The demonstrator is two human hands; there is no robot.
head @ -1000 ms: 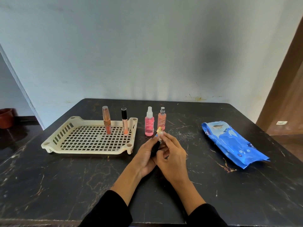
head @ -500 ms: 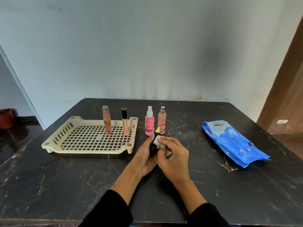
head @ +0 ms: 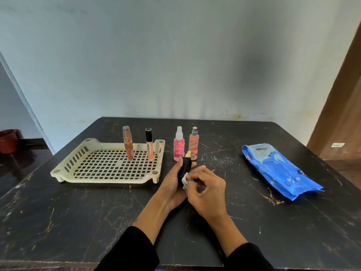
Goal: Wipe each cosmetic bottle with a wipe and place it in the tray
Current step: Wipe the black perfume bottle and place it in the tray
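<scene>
My left hand (head: 172,184) grips a small black bottle (head: 186,165) with a gold top, held tilted above the table. My right hand (head: 207,187) pinches a small white wipe (head: 184,179) against the bottle's lower side. A cream perforated tray (head: 105,165) lies to the left; an orange tube (head: 128,142) and a black-capped lip gloss (head: 149,143) stand upright at its far side. Just right of the tray, a pink spray bottle (head: 179,146) and a peach spray bottle (head: 193,143) stand on the table, behind my hands.
A blue pack of wipes (head: 277,169) lies on the right of the black marble table (head: 78,222). A wall runs behind the table's far edge. A red pot (head: 7,140) sits on the floor at far left, a wooden door at far right.
My right hand has slid the wipe down the black bottle, from near its gold top to its lower side. The gold top now shows. Nothing else moved.
</scene>
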